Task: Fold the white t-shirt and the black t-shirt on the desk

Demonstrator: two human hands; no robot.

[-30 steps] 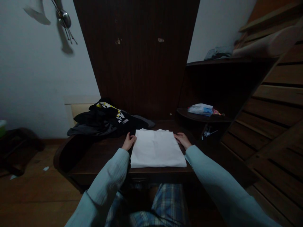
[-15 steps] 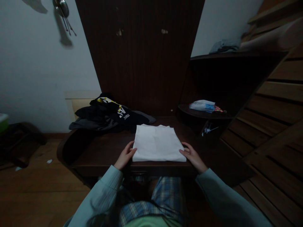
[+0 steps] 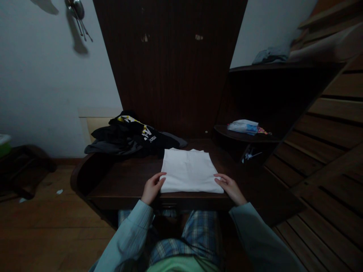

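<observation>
A white cloth (image 3: 188, 170), folded into a flat, nearly square pile, lies at the front edge of the dark wooden desk (image 3: 127, 185). Its far edge shows a few uneven layers. My left hand (image 3: 152, 187) touches the near left side, fingertips on the top surface and thumb apart from them. On the opposite side, my right hand (image 3: 230, 187) rests its fingertips and thumb lightly on the near right edge. Neither hand is closed around the fabric. What kind of cloth item it is, I cannot tell.
A heap of dark clothes (image 3: 127, 136) with white and yellow print lies at the desk's back left. On the right, a corner shelf (image 3: 255, 139) bears a blue and white plastic packet (image 3: 243, 127). Wooden slats (image 3: 326, 139) rise at the far right.
My left hand's fingers have moved from the cloth's side onto its top. The right hand's fingers have likewise shifted slightly inward. The cloth stays in place.
</observation>
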